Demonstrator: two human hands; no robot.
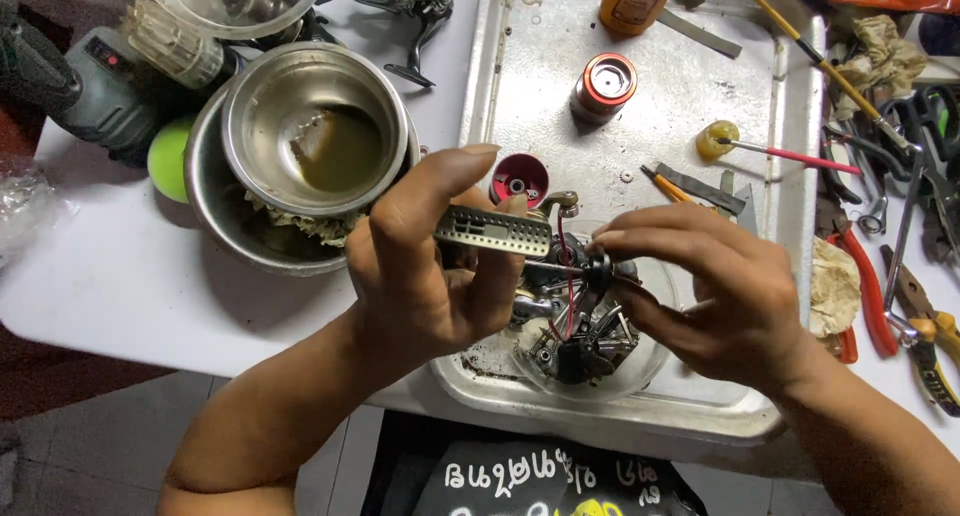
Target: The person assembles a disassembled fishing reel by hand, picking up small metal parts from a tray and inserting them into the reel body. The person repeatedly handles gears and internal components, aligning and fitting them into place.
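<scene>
You've got that perforated metal reel part (492, 230) pinched in your left hand (425, 266) while your right hand (715, 291) grips the small black piece (598, 269), both right over the clear bowl of parts (590, 321) on the metal tray (640, 126), so a slip probably drops tiny bits into that pile.

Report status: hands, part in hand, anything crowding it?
Left hand grips perforated metal part. Right hand pinches small black piece. Clear bowl of parts directly beneath.
</scene>
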